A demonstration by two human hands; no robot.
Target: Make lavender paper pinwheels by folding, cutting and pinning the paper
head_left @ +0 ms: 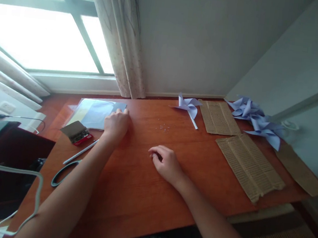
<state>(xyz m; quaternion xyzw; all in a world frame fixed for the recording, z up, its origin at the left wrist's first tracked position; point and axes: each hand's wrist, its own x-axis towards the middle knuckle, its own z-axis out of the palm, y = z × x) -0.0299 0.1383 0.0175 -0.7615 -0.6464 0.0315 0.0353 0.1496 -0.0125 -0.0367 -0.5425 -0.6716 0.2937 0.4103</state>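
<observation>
Packet, flat, rectangular, pale blue with a yellowish strip, in what looks like clear plastic (97,113): lies at the far left of the wooden, reddish-brown tabletop (133,203), just beyond a small open red box of dark bits (83,139).

Left hand (116,124): at the packet's right edge, fingers bent over it. Grip: fingertips hidden; cannot tell whether they pinch the packet or only rest on it.

Right hand (165,163): over the bare middle of the tabletop, fingers loosely curled, a gap inside the curl. Grip: nothing seen in it; cannot tell whether the tips hold something tiny.

Handling, judged: light, thin, bendable; likely slick on its plastic face and prone to slide or sag. Best hold: thumb beneath and fingers above, well in along the right edge; second hand at the opposite edge for support. Corners probably crease if pinched hard.

Also present: white, slender rod (80,151), near the red box; white, folded-paper pinwheel on a white stick (188,106), well apart from the packet.
</observation>
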